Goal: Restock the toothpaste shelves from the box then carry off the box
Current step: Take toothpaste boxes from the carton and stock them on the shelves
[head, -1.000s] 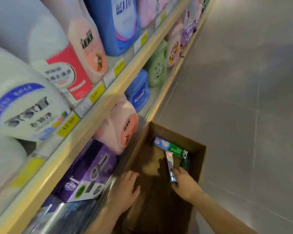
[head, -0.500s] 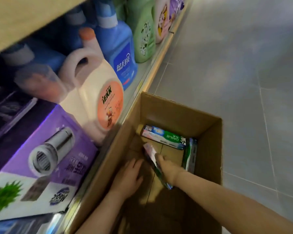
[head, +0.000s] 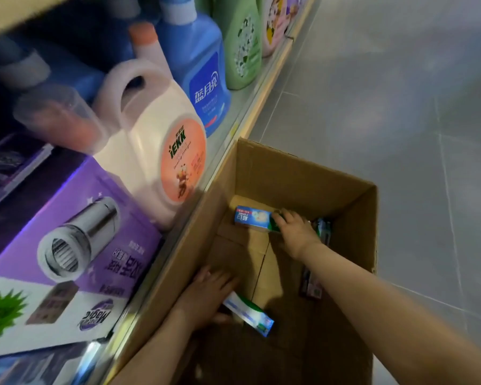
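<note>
An open cardboard box (head: 297, 173) stands on the floor against the bottom shelf. Both my hands are inside it. My left hand (head: 208, 295) is closed on a blue-and-green toothpaste carton (head: 250, 316) near the box's near left. My right hand (head: 296, 232) reaches to the far end and grips a second toothpaste carton (head: 252, 219) lying on the bottom. Another green carton (head: 324, 229) stands against the right wall beyond that hand. A further carton (head: 311, 286) shows under my right forearm.
The bottom shelf at left holds a purple boxed product (head: 75, 254), a pale detergent jug with an orange label (head: 156, 151), a blue bottle (head: 197, 70) and a green bottle (head: 243, 43). Grey tiled floor (head: 400, 107) stretches to the right of the box.
The carton my right hand held has passed to my left hand at the box's near side. My right hand has moved to the far end and taken hold of the lying carton.
</note>
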Tool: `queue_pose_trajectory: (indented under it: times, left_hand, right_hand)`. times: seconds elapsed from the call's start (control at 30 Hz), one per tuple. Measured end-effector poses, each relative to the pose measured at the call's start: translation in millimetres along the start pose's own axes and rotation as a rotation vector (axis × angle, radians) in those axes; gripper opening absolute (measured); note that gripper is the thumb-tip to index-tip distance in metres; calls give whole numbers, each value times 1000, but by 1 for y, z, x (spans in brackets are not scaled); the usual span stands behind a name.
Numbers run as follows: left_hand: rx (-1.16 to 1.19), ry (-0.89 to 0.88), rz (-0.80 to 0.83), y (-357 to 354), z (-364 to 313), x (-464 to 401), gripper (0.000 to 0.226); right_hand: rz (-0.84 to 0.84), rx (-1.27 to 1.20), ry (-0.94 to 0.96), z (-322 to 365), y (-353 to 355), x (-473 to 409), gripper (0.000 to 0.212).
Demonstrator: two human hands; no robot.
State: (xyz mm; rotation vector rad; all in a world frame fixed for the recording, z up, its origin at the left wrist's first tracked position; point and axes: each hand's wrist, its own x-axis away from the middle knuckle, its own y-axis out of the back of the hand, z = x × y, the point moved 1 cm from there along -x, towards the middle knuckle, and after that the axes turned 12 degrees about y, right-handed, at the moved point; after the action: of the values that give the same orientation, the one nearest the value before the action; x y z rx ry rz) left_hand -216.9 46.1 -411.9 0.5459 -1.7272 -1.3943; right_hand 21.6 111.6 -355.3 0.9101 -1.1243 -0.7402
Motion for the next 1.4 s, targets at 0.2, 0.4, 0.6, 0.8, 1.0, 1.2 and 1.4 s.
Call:
queue_pose_trajectory:
  times: [0.2,0.4,0.6,0.8,1.0,1.2,1.4]
  left_hand:
    - [-29,2,19,10,-12,1,29]
    - [39,175,219,119,-30,31,45]
    - [140,203,32,244,-35,76,52]
    - [285,327,125,402,-37,131,52]
    - [421,307,65,563,-53,168,46]
    - [533,222,-9,685,-102,150,40]
    - [572,134,-43,777,-182,102,42]
  right_hand:
    - [65,106,-2,6,-4,-3,67]
    - [26,127,171,26,85,50,68]
    - [-17,91,167,35,211,139,67]
    - [-72,25,103,45,357,244,70]
    - [-235,-99,11,56,482,360,73]
    - [-415,-118,-45,44,559,435,70]
    - [-525,-124,-192,-18,634,497,55]
